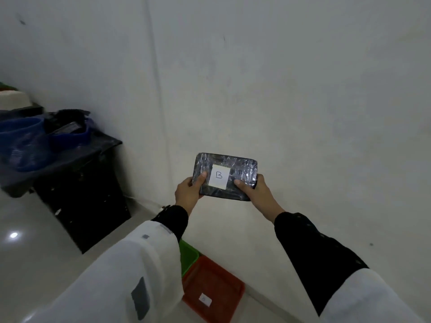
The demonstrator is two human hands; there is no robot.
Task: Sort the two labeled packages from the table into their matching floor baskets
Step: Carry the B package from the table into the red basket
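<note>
A flat black package (242,170) wrapped in shiny plastic carries a white label with the letter B. Both hands hold it up in front of the white wall. My left hand (189,191) grips its left end, thumb on top beside the label. My right hand (256,190) grips its right end, thumb on the front. On the floor below stands an orange-red basket (224,273) with a small white label on its near wall; the letter is too small to read. A green basket (187,254) sits behind it, partly hidden by my left sleeve.
A black table (77,157) stands at the left against the wall, covered with dark plastic. On it lie blue tubs (21,134) and a dark wrapped bundle (66,123). The pale glossy floor (35,241) spreads at the lower left.
</note>
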